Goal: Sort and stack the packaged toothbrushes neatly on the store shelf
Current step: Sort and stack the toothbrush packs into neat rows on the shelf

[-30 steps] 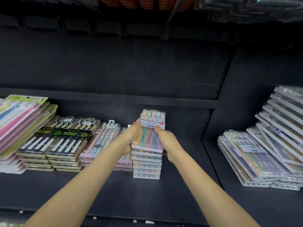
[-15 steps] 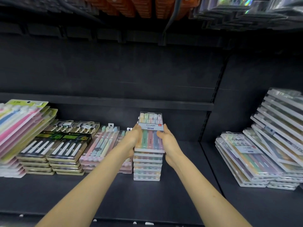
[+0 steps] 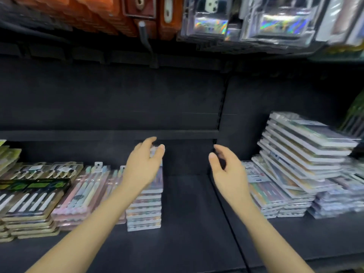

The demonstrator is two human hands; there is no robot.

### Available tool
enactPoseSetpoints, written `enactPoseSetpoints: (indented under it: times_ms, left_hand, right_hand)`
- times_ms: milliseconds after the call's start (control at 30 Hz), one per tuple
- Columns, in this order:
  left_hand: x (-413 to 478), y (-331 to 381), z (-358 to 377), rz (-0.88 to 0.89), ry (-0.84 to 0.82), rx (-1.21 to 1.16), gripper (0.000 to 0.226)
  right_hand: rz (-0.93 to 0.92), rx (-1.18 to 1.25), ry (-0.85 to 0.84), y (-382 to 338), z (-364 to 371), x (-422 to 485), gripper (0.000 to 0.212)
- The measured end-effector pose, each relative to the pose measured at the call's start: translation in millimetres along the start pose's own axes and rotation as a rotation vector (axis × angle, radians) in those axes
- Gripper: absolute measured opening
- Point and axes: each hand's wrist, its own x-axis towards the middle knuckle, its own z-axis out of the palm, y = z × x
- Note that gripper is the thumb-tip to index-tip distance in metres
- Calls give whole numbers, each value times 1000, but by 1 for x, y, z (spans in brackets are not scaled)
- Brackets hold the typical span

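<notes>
The packaged toothbrushes (image 3: 144,211) form a tidy stack on the dark shelf (image 3: 189,229), at about 7 o'clock in the view. They are clear flat cases showing pastel handles, with their white near edges squarely lined up. At 8 o'clock lie black-and-gold packs (image 3: 29,203), and just beside them are pink pastel packs (image 3: 82,192), which reach as far as the stack's left side.

The left hand (image 3: 144,164) is spread over the far end of the top case, its fingers loosely bent and its thumb apart from them. Blur hides whether it touches the case. The right hand (image 3: 226,168) hangs in the air at 5 o'clock above bare shelf, well apart from the stack, its fingers slack and holding nothing. At 4 o'clock sits a flat pile of similar cases (image 3: 275,196), and a leaning pile (image 3: 307,146) slumps across it at 3 o'clock.

Half a second ago both hands clasped the top case by its long sides. Since then the right hand has come away to the right and the left has slid over the top, while the case lies on the stack. The view has also tipped upward, showing more of the hanging holographic packets (image 3: 242,20) at 1 o'clock.

There are two hands and one centre stack of about seven cases, though blur prevents an exact count. The leaning pile shows roughly eight edges.
</notes>
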Motion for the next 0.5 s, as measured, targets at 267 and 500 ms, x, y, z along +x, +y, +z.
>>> enactPoseSetpoints:
  times_ms: [267,500]
  left_hand:
    - [-1,107,102,161,-279,-162,39]
    - [5,184,191,4,-627,-381,57]
  right_hand:
    - [-154,-682,528,48,-164,44,33]
    - [411,-84,197,89,-235,100,74]
